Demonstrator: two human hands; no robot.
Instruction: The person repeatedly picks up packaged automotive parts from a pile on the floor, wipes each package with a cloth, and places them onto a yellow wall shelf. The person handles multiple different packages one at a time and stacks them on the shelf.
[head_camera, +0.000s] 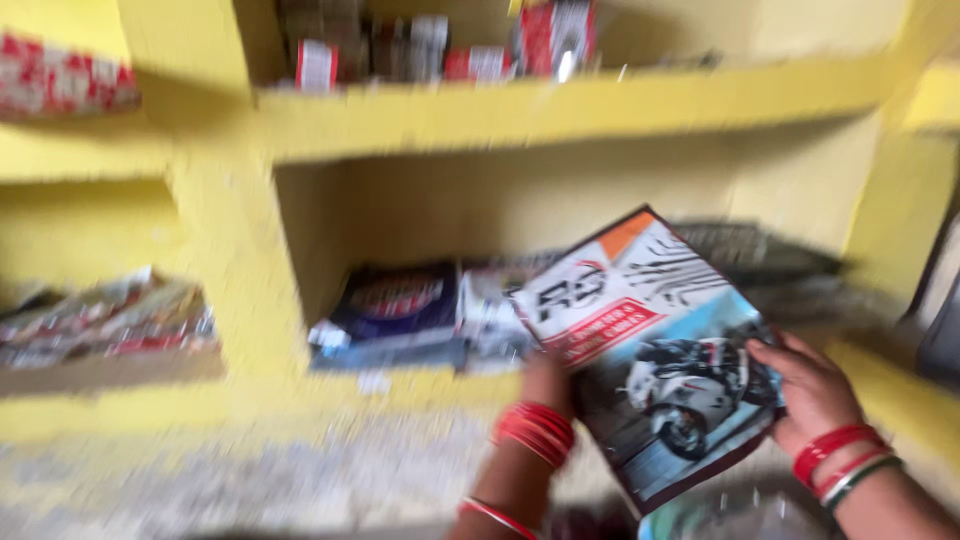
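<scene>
Fingers (775, 352) of our right hand (812, 395) are curling over the right edge of a flat printed packet (655, 350), so that grip is pinching the packet between fingers on its face and what we take to be the thumb behind, which is hidden. Our left hand (545, 385) is sitting behind the packet's lower left part; only its heel and wrist are showing, so we cannot tell whether that grip is spread or pressed together, though it seems to be supporting the packet from underneath. Red bangles (535, 430) are circling the left wrist and red and green ones (838, 462) the right.

We are holding the packet tilted, one corner up, in front of the middle niche of a yellow shelf wall (240, 290). Its face is showing a white motorcycle and a red band.

Behind it, in the niche, a dark blue packet (400, 305) is lying flat beside lighter ones. More stacked packets (105, 320) are lying in the left niche, and red and white boxes (440, 45) are standing on the upper shelf. Everything is blurred.
</scene>
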